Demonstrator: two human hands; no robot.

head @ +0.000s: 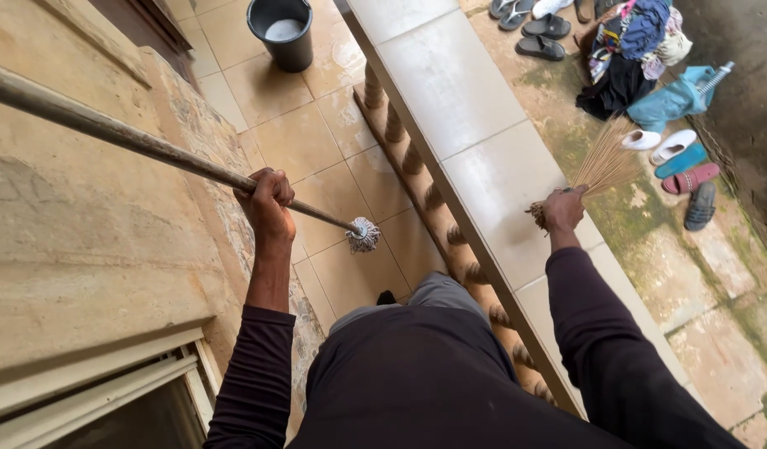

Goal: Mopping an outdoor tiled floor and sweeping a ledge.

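My left hand [267,199] grips the long metal handle of a mop [150,145], whose small stringy head [364,235] hangs just above the tan floor tiles. Out over the white tiled top of a balustrade wall [450,91], my right hand [562,208] is closed round the bound end of a straw broom [604,162]. The broom's bristles fan out up and to the right, past the wall's far edge. Both arms wear dark long sleeves.
A black bucket [283,32] stands on the wet tiles at the top. A rough plastered wall [84,216] runs along the left. Beyond the balustrade lie a mossy concrete yard [699,283], several sandals and slippers [678,158] and a heap of clothes [641,46].
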